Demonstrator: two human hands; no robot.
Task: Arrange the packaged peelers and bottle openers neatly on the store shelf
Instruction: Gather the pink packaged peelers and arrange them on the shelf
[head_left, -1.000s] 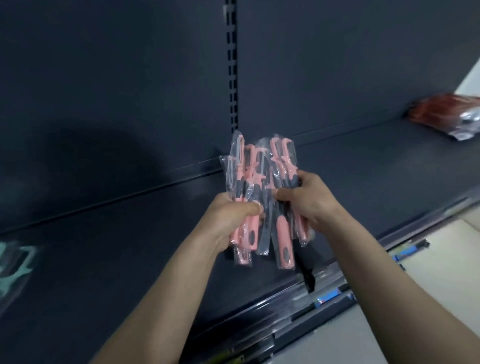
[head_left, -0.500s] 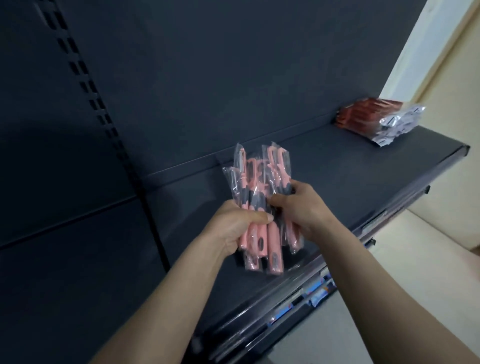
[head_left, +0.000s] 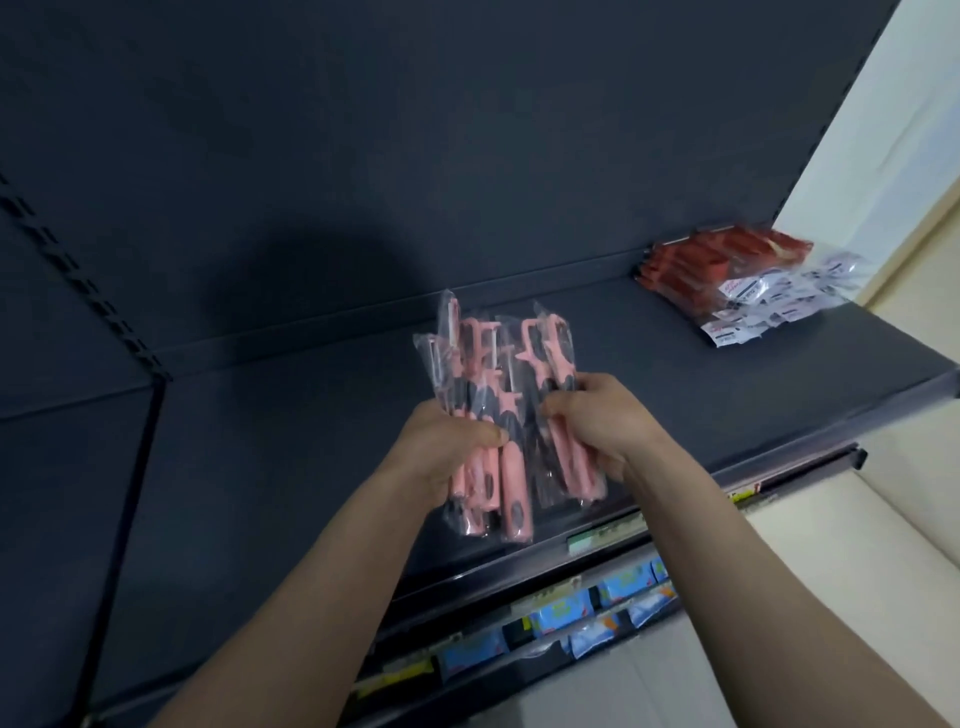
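Observation:
Both hands hold a fanned bundle of pink packaged peelers (head_left: 493, 410) in clear plastic sleeves, just above the dark shelf (head_left: 311, 415). My left hand (head_left: 447, 441) grips the left part of the bundle around the handles. My right hand (head_left: 597, 421) pinches the right-hand packs, which sit slightly apart from the rest. A stack of red packaged items (head_left: 727, 270) with white labels lies at the shelf's far right, touching the back panel.
The dark back panel (head_left: 415, 156) rises behind the shelf, with a slotted upright (head_left: 78, 275) at left. The shelf's front edge (head_left: 779, 467) carries price tags. Blue packets (head_left: 597, 608) fill the shelf below. A pale wall and floor lie to the right.
The view has swung right, so the slotted upright now sits far left and the red stack is nearer. My hands have spread the bundle, the right-hand packs separating a little.

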